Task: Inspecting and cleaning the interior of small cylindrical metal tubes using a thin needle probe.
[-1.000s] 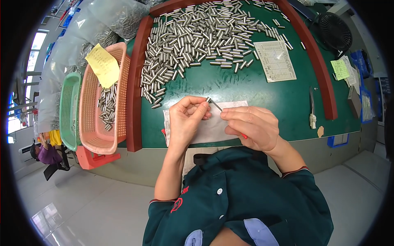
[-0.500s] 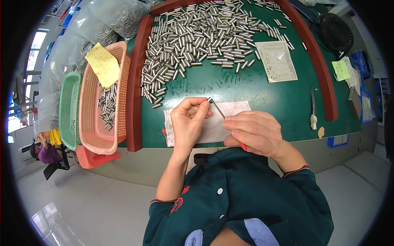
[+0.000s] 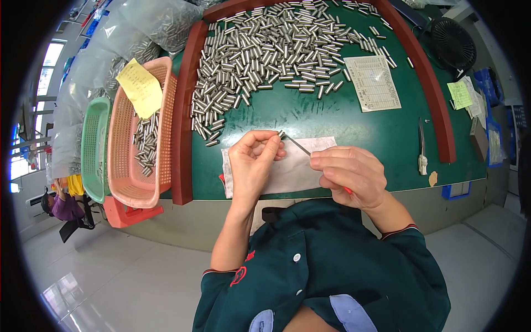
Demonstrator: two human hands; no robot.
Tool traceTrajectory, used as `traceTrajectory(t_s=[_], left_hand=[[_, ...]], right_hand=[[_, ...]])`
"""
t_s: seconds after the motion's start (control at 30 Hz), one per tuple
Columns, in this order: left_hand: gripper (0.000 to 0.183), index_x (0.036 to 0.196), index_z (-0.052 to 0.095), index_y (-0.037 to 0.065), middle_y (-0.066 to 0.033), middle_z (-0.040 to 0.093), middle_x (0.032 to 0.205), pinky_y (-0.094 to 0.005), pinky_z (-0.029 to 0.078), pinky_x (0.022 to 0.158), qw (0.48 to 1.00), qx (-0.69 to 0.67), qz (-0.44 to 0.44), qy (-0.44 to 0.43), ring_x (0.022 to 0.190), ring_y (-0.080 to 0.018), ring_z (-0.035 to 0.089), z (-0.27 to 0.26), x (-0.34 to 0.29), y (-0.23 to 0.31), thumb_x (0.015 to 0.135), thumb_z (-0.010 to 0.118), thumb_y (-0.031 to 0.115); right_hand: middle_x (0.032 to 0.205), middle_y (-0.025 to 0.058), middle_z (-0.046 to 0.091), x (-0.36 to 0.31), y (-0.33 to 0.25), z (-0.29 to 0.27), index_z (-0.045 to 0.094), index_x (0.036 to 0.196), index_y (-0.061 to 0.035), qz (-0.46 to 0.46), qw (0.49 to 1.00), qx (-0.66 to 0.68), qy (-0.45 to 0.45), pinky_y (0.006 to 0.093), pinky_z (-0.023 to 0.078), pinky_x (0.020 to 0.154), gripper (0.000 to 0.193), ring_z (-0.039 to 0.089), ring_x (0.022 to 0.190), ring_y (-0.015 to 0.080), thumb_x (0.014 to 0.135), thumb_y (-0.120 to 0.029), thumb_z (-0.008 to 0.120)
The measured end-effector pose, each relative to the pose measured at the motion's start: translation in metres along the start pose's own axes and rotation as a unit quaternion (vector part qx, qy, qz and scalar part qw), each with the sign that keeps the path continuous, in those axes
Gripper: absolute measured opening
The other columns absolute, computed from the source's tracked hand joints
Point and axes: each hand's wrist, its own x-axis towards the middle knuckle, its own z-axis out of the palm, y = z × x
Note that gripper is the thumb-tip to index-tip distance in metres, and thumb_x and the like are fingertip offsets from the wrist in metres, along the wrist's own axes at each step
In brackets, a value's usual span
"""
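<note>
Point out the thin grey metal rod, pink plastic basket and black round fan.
Thin grey metal rod (image 3: 297,145): head view, middle.
Pink plastic basket (image 3: 120,149): head view, left wall.
Black round fan (image 3: 451,44): head view, grille.

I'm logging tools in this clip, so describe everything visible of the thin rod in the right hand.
The rod is thin, straight and dark grey, metal by its look. Gripped in the right hand, it slants up and leftward over the pale cloth towards the small metal pin in the left hand; whether the tip touches or enters the pin is too small to tell. A red piece, probably its handle, shows by the right palm.
</note>
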Motion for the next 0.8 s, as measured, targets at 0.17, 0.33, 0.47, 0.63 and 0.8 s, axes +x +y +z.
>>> traceTrajectory(t_s=[0.17, 0.33, 0.47, 0.63, 0.8], left_hand=[[0.013, 0.092, 0.057, -0.006, -0.0105, 0.062, 0.073, -0.0223, 0.048, 0.058, 1.0, 0.002, 0.004, -0.012, 0.062, -0.0118, 0.059, -0.004, 0.0, 0.0, 0.084, 0.056, 0.003], [0.018, 0.099, 0.055, -0.006, -0.0119, 0.062, 0.074, -0.0232, 0.049, 0.058, 0.996, -0.071, -0.049, -0.032, 0.061, -0.0138, 0.059, -0.011, 0.007, 0.003, 0.089, 0.05, 0.008], [0.018, 0.098, 0.055, -0.005, -0.0122, 0.062, 0.073, -0.0242, 0.049, 0.058, 0.993, -0.08, -0.062, -0.058, 0.059, -0.0145, 0.059, -0.015, 0.008, 0.002, 0.089, 0.05, 0.01], [0.018, 0.097, 0.055, -0.006, -0.0123, 0.061, 0.071, -0.0243, 0.049, 0.057, 0.992, -0.084, -0.067, -0.061, 0.058, -0.0145, 0.059, -0.015, 0.008, 0.002, 0.09, 0.049, 0.01], [0.019, 0.096, 0.055, -0.006, -0.0123, 0.061, 0.07, -0.024, 0.048, 0.055, 0.992, -0.086, -0.064, -0.061, 0.057, -0.0146, 0.058, -0.016, 0.008, 0.0, 0.09, 0.048, 0.011]], right_hand=[[0.083, 0.0125, 0.063, 0.0, 0.0, 0.001, 0.05, 0.096, -0.0011, -0.004, 1.0, 0.003, 0.004, 0.0332, 0.054, 0.06, 0.021, 0.065, 0.074, 0.0275, 0.08, -0.008, 0.061], [0.084, 0.013, 0.063, -0.001, 0.001, 0.001, 0.048, 0.101, -0.0023, -0.008, 1.0, 0.018, 0.015, 0.0334, 0.054, 0.059, 0.028, 0.065, 0.075, 0.0287, 0.079, -0.01, 0.063], [0.089, 0.0114, 0.063, -0.003, 0.001, 0.006, 0.053, 0.094, -0.0021, -0.005, 0.999, 0.028, 0.03, 0.0312, 0.054, 0.061, 0.028, 0.064, 0.078, 0.0266, 0.071, -0.007, 0.069], [0.089, 0.0114, 0.063, -0.003, 0.003, 0.009, 0.053, 0.096, -0.002, -0.018, 0.999, 0.034, 0.029, 0.0307, 0.054, 0.061, 0.029, 0.065, 0.078, 0.0262, 0.072, -0.007, 0.069], [0.089, 0.0114, 0.063, -0.003, 0.004, 0.008, 0.053, 0.096, -0.0019, -0.02, 0.999, 0.034, 0.025, 0.0305, 0.054, 0.061, 0.029, 0.065, 0.077, 0.026, 0.072, -0.007, 0.068]])
